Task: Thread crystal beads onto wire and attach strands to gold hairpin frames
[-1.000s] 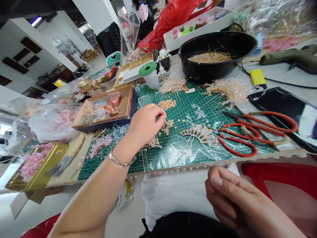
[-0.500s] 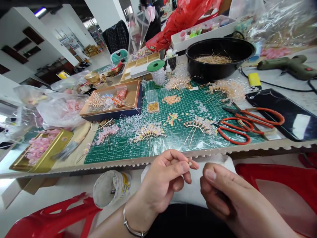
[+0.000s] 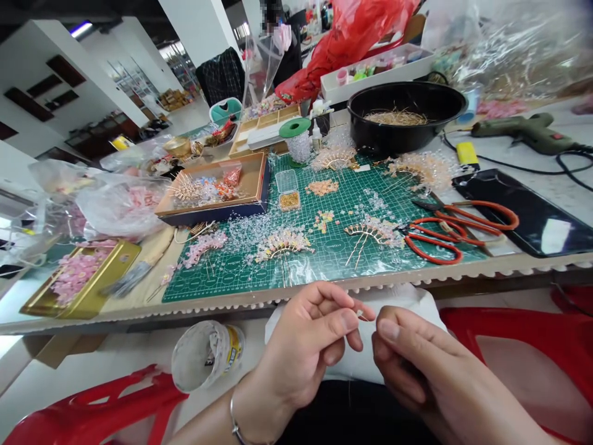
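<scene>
My left hand (image 3: 308,340) and my right hand (image 3: 412,358) are held together in front of the table edge, just above my lap. Their fingertips pinch a thin wire (image 3: 364,315) with a tiny pale bead (image 3: 359,313) on it. A green cutting mat (image 3: 333,204) lies beyond them, with gold wire hair ornaments (image 3: 373,232) and scattered clear beads on it. Another ornament (image 3: 282,244) sits left of that one. Neither hand touches the mat.
Red-handled scissors (image 3: 445,232) lie at the mat's right edge, near a dark tablet (image 3: 523,213) and a green glue gun (image 3: 523,133). A black tub of straw (image 3: 403,117) stands behind the mat. A beaded box (image 3: 213,191) and a pink-flower tin (image 3: 81,278) sit left.
My left hand has come back from over the mat to meet my right hand at the table edge. The fingertips now close together on the wire, and the view has tilted slightly.
</scene>
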Tool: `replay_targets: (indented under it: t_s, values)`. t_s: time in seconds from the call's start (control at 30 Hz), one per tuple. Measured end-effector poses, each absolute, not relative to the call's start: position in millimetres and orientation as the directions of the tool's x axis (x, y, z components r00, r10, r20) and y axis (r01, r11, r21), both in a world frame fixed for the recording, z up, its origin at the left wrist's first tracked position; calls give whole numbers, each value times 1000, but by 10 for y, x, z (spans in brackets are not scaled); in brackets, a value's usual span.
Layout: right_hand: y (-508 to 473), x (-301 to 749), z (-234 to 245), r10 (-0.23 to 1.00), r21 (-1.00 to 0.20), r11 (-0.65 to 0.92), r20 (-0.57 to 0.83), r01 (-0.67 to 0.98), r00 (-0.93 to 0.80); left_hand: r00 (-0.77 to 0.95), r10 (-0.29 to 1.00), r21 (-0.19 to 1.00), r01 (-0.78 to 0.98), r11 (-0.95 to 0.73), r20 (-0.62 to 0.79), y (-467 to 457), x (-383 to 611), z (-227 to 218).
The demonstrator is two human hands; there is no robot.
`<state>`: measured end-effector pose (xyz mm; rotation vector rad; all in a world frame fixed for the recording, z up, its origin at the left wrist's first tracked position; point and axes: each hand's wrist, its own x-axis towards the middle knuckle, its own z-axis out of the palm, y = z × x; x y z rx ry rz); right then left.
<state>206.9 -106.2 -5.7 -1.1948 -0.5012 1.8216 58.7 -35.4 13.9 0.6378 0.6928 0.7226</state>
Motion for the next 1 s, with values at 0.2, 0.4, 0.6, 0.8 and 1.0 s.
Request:
replay_targets:
  t_s: [0.2,0.4,0.6,0.8,1.0]
  values:
    - [-1041,2065,-25,842,-712,-528,-510,-463,-176,532,774,758,-331,563,-343,-364,582,142]
    - [-961,2086,-25,869,-730,-490,-450,-476,-205,515,813,879,-211,428,-273,-315,580,153]
    - [-805,2211,-10,910,-761,-412,-364,-501,-196,603,789,993,44,111,-115,-59,601,362]
    - [-704,2349,116,923,-812,-385,-340,-438,-180,642,758,927,204,-314,115,82,635,561]
    - [-684,2398,190,925,-826,-381,-346,-416,-160,686,681,768,283,-575,258,85,667,641]
